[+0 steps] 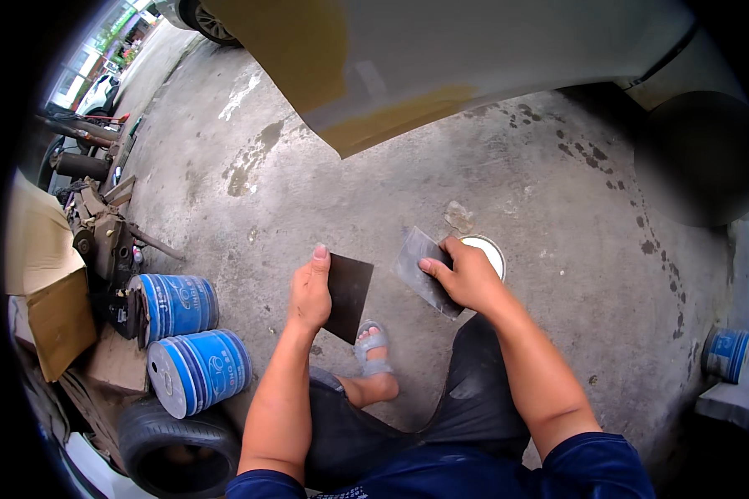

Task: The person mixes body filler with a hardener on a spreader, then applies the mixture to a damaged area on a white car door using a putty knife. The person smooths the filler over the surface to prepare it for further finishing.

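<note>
My left hand (312, 291) grips a thin, dark, square plate (349, 291) by its left edge, thumb pointing up along it. My right hand (466, 274) pinches a grey, flat scraper blade (420, 254), tilted, to the right of the dark plate, not touching it. A round tin (485, 249) with a white top sits on the floor behind my right hand, partly hidden by it. My sandalled foot (373, 353) rests below the dark plate, between my forearms.
A vehicle panel (408, 66) with yellow and grey patches overhangs the stained concrete floor (250, 216). At left lie blue drums (198, 372), a tyre (175, 445), cardboard (54, 316) and clutter. A blue can (728, 353) stands at right. A blurred dark round shape (699, 158) is upper right.
</note>
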`<state>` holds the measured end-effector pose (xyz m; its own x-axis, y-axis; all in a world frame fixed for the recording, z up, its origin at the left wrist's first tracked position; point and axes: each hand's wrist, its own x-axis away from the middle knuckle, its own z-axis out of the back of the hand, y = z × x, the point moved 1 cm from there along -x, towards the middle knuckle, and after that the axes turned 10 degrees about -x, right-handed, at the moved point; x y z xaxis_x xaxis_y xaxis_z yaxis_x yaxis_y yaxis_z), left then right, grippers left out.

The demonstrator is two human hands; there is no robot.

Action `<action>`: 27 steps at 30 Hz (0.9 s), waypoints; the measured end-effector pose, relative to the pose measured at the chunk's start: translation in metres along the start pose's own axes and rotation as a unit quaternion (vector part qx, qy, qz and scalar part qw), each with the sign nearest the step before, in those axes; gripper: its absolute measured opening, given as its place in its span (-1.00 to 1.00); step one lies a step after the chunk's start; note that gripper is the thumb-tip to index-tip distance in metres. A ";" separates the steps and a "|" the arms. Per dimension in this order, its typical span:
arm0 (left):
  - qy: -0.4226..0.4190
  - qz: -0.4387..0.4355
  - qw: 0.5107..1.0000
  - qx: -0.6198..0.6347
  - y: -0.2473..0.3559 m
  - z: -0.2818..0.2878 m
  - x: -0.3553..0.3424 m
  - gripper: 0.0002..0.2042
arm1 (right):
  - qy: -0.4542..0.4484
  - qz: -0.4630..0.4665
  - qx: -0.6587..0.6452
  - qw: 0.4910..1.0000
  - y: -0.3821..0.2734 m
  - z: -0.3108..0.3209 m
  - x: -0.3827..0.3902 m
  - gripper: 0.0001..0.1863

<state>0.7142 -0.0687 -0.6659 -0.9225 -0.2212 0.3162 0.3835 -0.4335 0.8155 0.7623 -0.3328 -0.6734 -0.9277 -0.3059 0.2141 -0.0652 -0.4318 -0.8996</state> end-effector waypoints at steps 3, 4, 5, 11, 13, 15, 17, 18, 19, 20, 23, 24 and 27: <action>0.019 -0.007 0.998 -0.065 0.002 0.000 -0.002 -0.65 | -0.039 0.047 0.047 0.997 -0.006 0.000 0.005 -0.57; 0.014 -0.037 0.997 -0.071 0.000 -0.004 -0.004 -0.65 | -0.045 0.077 0.061 0.994 -0.008 -0.003 0.006 -0.59; 0.009 -0.067 0.995 -0.076 -0.001 -0.008 -0.004 -0.66 | -0.062 0.087 0.077 0.991 -0.011 -0.005 0.007 -0.60; -0.118 -0.035 0.992 0.030 0.027 -0.035 0.006 -0.78 | -0.092 0.154 0.090 0.980 -0.012 -0.017 0.012 -0.64; -0.162 -0.006 0.987 0.013 0.024 -0.037 0.002 -0.77 | -0.094 0.139 0.067 0.983 -0.013 -0.015 0.011 -0.63; -0.161 -0.022 0.987 -0.008 0.028 -0.036 0.003 -0.77 | -0.080 0.127 0.048 0.987 -0.008 -0.013 0.010 -0.65; -0.174 -0.025 0.984 -0.030 0.030 -0.035 0.005 -0.77 | -0.026 0.082 -0.018 0.996 -0.009 -0.004 0.007 -0.63; -0.181 -0.026 0.983 -0.032 0.030 -0.035 0.005 -0.77 | -0.025 0.048 -0.039 0.998 -0.007 0.000 0.004 -0.60; -0.188 -0.028 0.981 -0.034 0.031 -0.034 0.005 -0.76 | -0.016 0.037 -0.045 0.998 -0.006 0.002 0.004 -0.59; -0.195 -0.030 0.980 -0.036 0.031 -0.033 0.005 -0.76 | -0.008 0.027 -0.051 0.998 -0.006 0.002 0.003 -0.58; -0.175 -0.005 0.984 0.015 0.022 -0.032 0.005 -0.75 | 0.027 -0.016 -0.077 0.997 -0.004 0.000 0.002 -0.55; -0.170 0.003 0.985 0.035 0.017 -0.035 0.005 -0.75 | 0.029 -0.031 -0.077 0.996 -0.002 -0.001 0.000 -0.54; -0.156 0.021 0.982 0.101 0.017 -0.040 0.006 -0.77 | 0.026 -0.033 -0.104 0.994 0.001 -0.011 0.000 -0.51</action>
<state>0.7167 -0.1125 -0.6692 -0.8865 0.0570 0.4592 0.4343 -0.2400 0.8682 0.7580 -0.3236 -0.6786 -0.9361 -0.2362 0.2606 -0.1963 -0.2638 -0.9444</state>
